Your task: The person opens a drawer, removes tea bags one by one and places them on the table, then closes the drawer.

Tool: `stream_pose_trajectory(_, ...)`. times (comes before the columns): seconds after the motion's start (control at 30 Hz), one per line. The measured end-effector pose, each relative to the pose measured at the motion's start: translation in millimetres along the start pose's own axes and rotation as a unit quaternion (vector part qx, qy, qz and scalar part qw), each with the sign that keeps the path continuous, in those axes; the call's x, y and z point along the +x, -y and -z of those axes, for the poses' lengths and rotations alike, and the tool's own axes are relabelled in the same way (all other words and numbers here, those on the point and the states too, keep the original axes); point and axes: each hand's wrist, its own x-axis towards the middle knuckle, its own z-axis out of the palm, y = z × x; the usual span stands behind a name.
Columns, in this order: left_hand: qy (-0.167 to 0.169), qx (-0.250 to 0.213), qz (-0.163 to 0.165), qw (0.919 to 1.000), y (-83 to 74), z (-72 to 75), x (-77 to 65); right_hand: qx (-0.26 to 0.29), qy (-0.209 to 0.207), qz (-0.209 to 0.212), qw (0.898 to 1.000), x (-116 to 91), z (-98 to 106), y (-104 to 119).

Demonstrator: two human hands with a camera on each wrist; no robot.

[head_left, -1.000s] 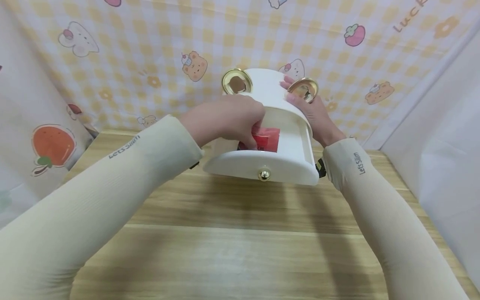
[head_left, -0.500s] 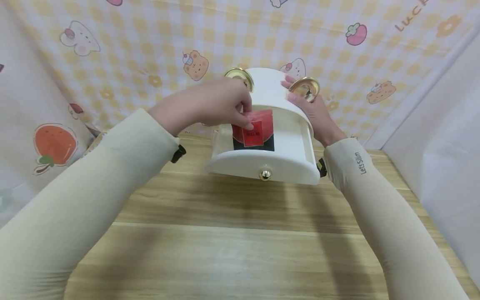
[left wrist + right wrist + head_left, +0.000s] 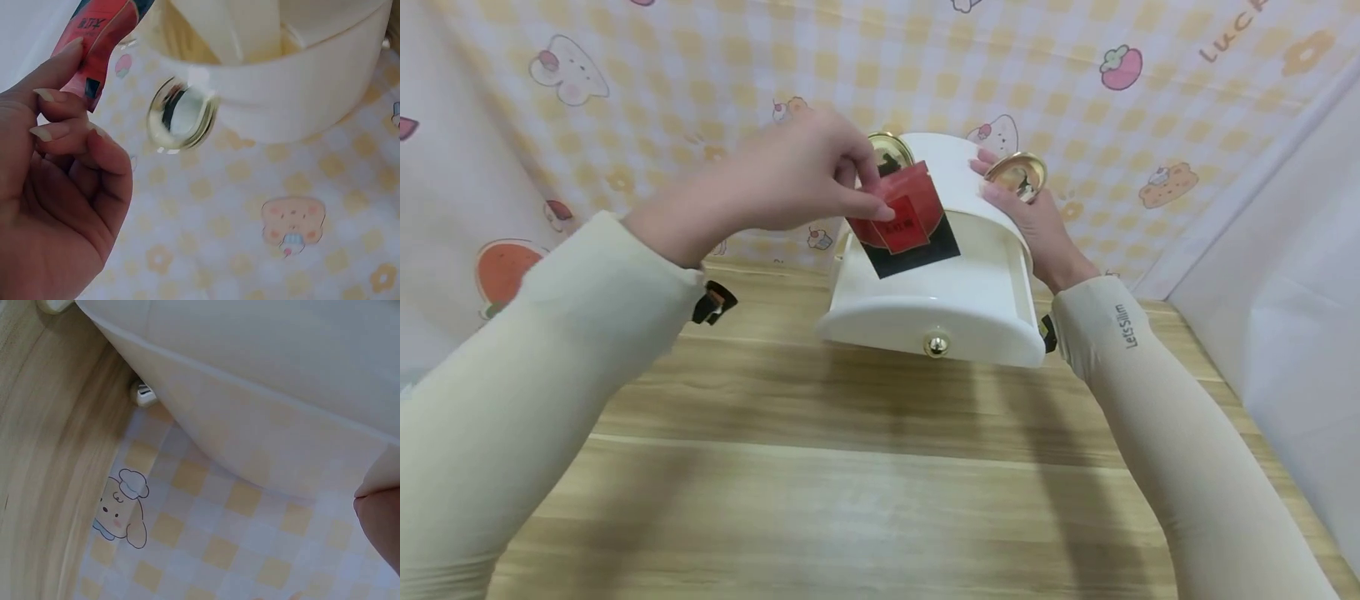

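My left hand [image 3: 790, 171] pinches a red and black tea packet [image 3: 910, 233] near its upper edge, between thumb and fingers. The packet is tilted and overlaps the open drawer below it in the head view. That drawer [image 3: 880, 323] is white, with a curved front and a gold knob [image 3: 936, 345], and it sticks out of a white round-topped box [image 3: 943, 162]. Against the right side of the box lies my right hand [image 3: 1041, 229], its thumb and fingers extended on the top around a gold disc [image 3: 1037, 162]. Part of that hand is hidden behind the box.
A second gold disc [image 3: 169, 122] sits on the box's left side. Underneath is a wood-grain table [image 3: 850, 500]. A yellow-checked cloth [image 3: 722, 83] with cartoon prints hangs behind, and white cloth [image 3: 1285, 233] closes off the right side.
My left hand has lifted the tea packet up out of the drawer and moved left, tilting it. My right hand and the box have stayed in place.
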Motion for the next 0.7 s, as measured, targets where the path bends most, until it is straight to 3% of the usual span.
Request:
stream_pose_trajectory(0.17,-0.037,0.01,-0.017,0.9991,3.2,15.7,-12.5,-0.001,0.001,0.006,1.0,0.2,0.6,0.7)
stream_pose_trajectory(0.37,-0.052,0.033,-0.058,0.9965,20.6,31.3,-24.2,0.009,-0.006,0.013,1.0,-0.2,2.5,1.4)
stream_pose_trajectory(0.47,-0.04,0.051,-0.041,0.9971,32.4,36.0,-31.1,0.007,-0.005,0.012,1.0,-1.3,2.4,1.3)
stream_pose_trajectory(0.7,0.021,0.086,0.022,0.9958,65.0,35.3,-42.1,0.009,-0.011,0.015,1.0,-5.0,2.0,3.6)
